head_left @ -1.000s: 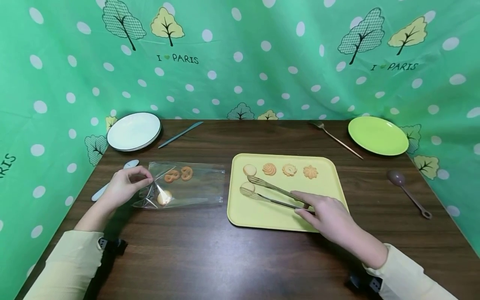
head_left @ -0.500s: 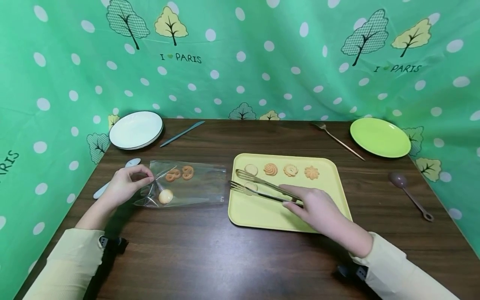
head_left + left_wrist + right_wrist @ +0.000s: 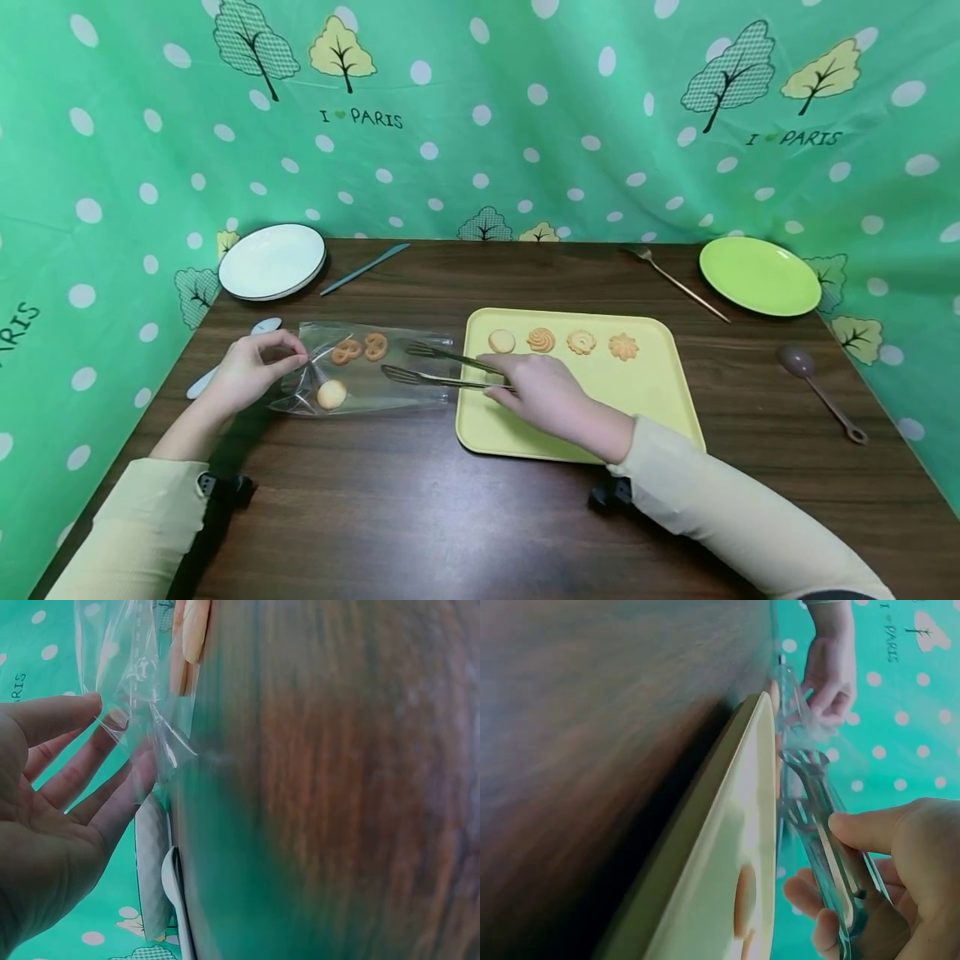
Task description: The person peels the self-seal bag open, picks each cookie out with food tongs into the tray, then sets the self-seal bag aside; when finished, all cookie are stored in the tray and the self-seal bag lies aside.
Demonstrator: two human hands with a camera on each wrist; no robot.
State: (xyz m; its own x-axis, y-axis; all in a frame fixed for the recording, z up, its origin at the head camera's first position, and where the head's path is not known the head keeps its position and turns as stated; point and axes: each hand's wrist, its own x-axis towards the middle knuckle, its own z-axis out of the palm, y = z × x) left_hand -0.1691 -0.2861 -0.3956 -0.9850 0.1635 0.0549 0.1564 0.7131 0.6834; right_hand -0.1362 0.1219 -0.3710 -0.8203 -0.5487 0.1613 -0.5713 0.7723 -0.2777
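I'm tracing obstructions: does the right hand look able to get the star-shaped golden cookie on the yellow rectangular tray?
Probably yes: nothing covers the star-shaped golden cookie, though the right hand holds metallic fork-tipped tongs that point away, toward the clear plastic bag.

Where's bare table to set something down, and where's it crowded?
Free: near table, between the sleeves, in front of bag and tray; the strip behind the tray, between blue knife and fork; the gap between tray and brown spoon. Crowded: at the bag, pinched by the left hand, with tongs in the right hand across one end.
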